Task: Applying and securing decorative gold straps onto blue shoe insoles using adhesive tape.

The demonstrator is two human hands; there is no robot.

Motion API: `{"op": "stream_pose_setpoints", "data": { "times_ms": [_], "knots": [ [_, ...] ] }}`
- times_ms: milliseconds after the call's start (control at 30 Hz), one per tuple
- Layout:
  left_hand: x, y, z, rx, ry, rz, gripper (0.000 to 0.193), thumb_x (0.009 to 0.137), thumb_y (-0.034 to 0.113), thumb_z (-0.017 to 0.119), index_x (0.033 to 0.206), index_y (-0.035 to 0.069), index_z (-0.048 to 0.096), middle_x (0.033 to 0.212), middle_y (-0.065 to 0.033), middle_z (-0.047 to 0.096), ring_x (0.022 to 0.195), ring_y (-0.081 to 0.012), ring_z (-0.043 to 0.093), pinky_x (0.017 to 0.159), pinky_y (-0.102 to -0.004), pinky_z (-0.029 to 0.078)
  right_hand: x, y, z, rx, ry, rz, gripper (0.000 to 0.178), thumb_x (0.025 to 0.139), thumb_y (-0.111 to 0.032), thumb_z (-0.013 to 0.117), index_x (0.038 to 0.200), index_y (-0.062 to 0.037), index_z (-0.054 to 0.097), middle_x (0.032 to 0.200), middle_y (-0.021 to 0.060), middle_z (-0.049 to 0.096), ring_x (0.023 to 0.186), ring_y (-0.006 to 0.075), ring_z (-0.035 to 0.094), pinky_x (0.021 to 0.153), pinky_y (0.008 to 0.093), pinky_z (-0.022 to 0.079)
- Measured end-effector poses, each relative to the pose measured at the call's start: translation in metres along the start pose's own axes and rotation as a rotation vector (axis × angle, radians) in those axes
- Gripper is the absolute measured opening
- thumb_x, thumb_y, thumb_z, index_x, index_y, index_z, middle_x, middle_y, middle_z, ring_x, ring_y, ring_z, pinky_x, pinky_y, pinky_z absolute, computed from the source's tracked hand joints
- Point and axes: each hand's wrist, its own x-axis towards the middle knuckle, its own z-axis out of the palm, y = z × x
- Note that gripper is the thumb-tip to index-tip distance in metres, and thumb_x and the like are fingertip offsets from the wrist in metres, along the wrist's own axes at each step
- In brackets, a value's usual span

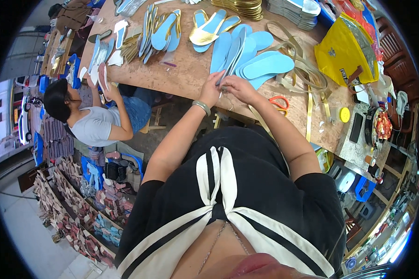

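Note:
At the table's near edge, my left hand [210, 88] is closed on the lower end of some blue insoles [231, 53], which are tilted on edge with their grey undersides partly showing. My right hand [239, 88] meets it there, fingers bent and pinching the same end. A small pale tip pokes out below the fingers, too small to name. Loose blue insoles [267, 65] lie fanned out just beyond my right hand. Further off to the left sits a blue sandal with a gold strap [205, 35]. Red-handled scissors [279, 103] rest right of my right forearm.
Bundled sandal pieces [165, 30] line the wooden table's [139, 74] far side. Tan strips [307, 76] coil at the right beside a yellow bag [347, 49] and a yellow-lidded jar [344, 114]. On the left a co-worker [95, 118] handles a sole. Racks of shoe parts [74, 204] stand below.

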Motion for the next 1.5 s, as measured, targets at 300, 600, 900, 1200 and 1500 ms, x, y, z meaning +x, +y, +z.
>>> {"op": "stream_pose_setpoints", "data": {
  "times_ms": [300, 600, 900, 1200, 1500],
  "knots": [
    [0.04, 0.022, -0.024, -0.45, 0.012, -0.398, 0.041, 0.084, -0.006, 0.047, 0.122, 0.008, 0.055, 0.122, -0.0091, 0.052, 0.093, -0.0182, 0.061, 0.076, -0.0276, 0.05, -0.025, 0.061, 0.008, -0.126, 0.17, 0.302, 0.018, 0.088, -0.014, 0.051, 0.101, -0.0054, 0.059, 0.098, 0.0107, 0.059, 0.085, 0.0264, 0.061, 0.073, 0.0356, 0.048],
    [-0.013, 0.108, -0.067, 0.325, -0.018, 0.359, 0.038, 0.085, -0.003, 0.048, 0.119, 0.009, 0.057, 0.129, -0.0146, 0.048, 0.104, -0.0272, 0.059, 0.082, -0.0338, 0.05, -0.006, -0.071, -0.039, 1.181, 0.537, 0.555, 0.028, 0.092, -0.028, 0.052, 0.1, -0.0013, 0.057, 0.083, 0.0073, 0.062, 0.062, 0.0112, 0.058, 0.044, 0.021, 0.031],
    [-0.08, 0.13, -0.121, -0.367, 0.256, -0.036, 0.051, 0.081, 0.018, 0.07, 0.122, 0.001, 0.045, 0.109, -0.0133, 0.058, 0.093, -0.017, 0.06, 0.077, -0.0295, 0.05, 0.01, -0.146, -0.03, 1.018, 0.488, 0.289, 0.016, 0.088, -0.016, 0.062, 0.098, -0.0044, 0.06, 0.09, 0.0019, 0.064, 0.075, 0.0086, 0.06, 0.063, 0.0235, 0.048],
    [-0.115, 0.158, -0.173, -0.525, 0.361, -0.191, 0.017, 0.086, 0.016, 0.065, 0.088, 0.0, 0.057, 0.075, -0.0021, 0.061, 0.067, -0.0058, 0.054, 0.059, -0.0231, 0.047, 0.019, -0.2, 0.048, 0.614, 0.434, 0.211, 0.023, 0.088, -0.02, 0.062, 0.07, -0.009, 0.052, 0.059, -0.0081, 0.044, 0.051, 0.0019, 0.035, 0.044, 0.0211, 0.026],
    [-0.228, 0.14, -0.231, -0.312, 0.147, -0.216, 0.028, 0.093, 0.01, 0.048, 0.118, 0.0, 0.053, 0.091, -0.0022, 0.062, 0.082, -0.0068, 0.053, 0.075, -0.0262, 0.045, 0.009, -0.233, 0.126, 0.622, 0.208, 0.289, 0.018, 0.091, -0.016, 0.057, 0.074, -0.0108, 0.053, 0.063, -0.0067, 0.049, 0.052, 0.0024, 0.042, 0.044, 0.02, 0.03]
  ]
}}
